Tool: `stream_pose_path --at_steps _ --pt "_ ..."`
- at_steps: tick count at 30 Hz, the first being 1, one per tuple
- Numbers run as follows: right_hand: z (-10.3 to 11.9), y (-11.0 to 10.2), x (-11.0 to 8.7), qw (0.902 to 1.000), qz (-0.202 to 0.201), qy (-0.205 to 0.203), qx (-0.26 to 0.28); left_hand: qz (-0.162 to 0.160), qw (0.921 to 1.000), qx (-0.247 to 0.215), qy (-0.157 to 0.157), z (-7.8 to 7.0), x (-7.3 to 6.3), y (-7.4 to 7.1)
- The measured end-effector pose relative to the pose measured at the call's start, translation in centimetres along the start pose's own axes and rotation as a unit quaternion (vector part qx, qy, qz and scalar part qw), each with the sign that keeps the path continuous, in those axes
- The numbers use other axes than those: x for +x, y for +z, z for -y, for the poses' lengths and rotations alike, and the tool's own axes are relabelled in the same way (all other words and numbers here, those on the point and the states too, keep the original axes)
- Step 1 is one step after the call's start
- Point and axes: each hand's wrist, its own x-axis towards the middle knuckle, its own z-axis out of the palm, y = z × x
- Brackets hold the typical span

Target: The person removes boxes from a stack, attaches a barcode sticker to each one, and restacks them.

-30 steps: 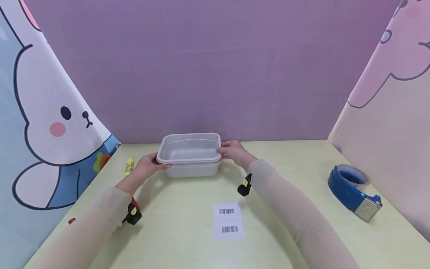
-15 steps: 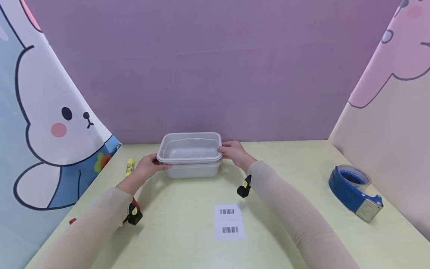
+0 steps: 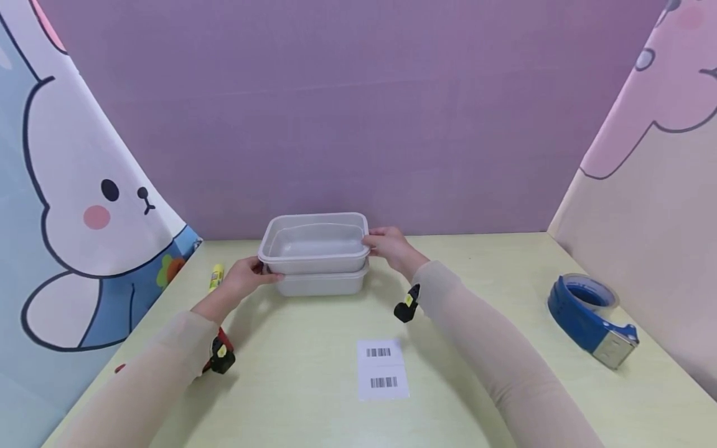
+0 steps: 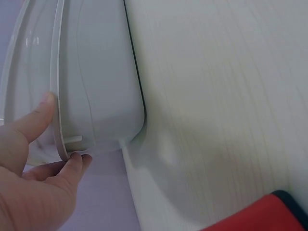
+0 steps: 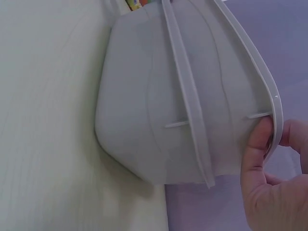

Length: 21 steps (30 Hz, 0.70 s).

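Two white plastic food containers stand nested at the back of the table. The upper container [image 3: 313, 266] is raised partway out of the lower container [image 3: 322, 285], which rests on the tabletop. My right hand [image 3: 394, 250] pinches the upper one's rim at its right end; the right wrist view shows a finger below that rim [image 5: 262, 77] and the thumb on its other side. At the left end, my left hand [image 3: 244, 280] grips the lower rim [image 4: 57, 72], thumb against the upper wall and fingertips underneath.
A yellow glue stick [image 3: 216, 277] lies behind the left wrist. In front is a white paper [image 3: 383, 369] with two barcodes. A blue tape dispenser [image 3: 588, 323] is at the right. Something red [image 4: 260, 216] lies near the left forearm, mostly hidden by the sleeve.
The upper container has risen out of the lower one, with my right hand moving slightly up. My left hand and the lower container have stayed in place.
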Motion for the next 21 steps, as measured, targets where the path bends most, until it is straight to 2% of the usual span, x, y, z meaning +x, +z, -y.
stream_pose_path --at_steps 11,17,21 --pt "1.5 -0.7 -0.4 1.0 0.005 -0.006 -0.001 0.015 0.9998 -0.007 -0.009 0.2 0.2 -0.2" --pt "2.4 -1.5 -0.9 0.9997 0.001 -0.015 0.02 0.014 0.9997 -0.002 -0.021 0.0 0.1 -0.3" --pt "2.9 -2.2 -1.3 0.9995 0.002 -0.02 0.025 0.017 0.9998 -0.004 -0.01 -0.1 0.1 -0.3"
